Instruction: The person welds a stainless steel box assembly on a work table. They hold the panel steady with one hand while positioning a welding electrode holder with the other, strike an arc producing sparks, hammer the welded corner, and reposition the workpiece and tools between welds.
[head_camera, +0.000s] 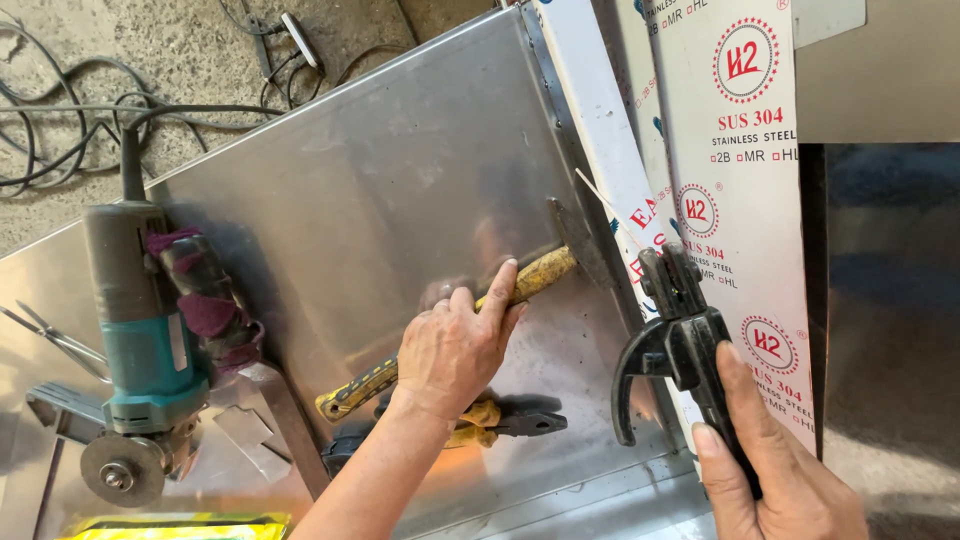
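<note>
On the steel sheet (400, 160), left hand (455, 350): closed around yellow hammer (530, 280), handle partly hidden.
Right hand (770, 460): closed on black locking pliers (680, 340), lower handles covered.
Angle grinder (140, 340): disc half cut off.

The left hand (455, 345) comes in from the near edge on a bare forearm that slants up and to the right. It lies palm down with its back to the camera. Its fingers curl over to the far side in a closed grip, the knuckles raised, and the forefinger (503, 283) stretches out straight, pointing far and right. The wrist is slightly bent.

The right hand (770, 450) rises from the near right corner, only its fingers and part of the palm in view. The thumb (745, 390) runs up and left, pressed flat, while the fingers wrap around underneath in a firm hold.
</note>
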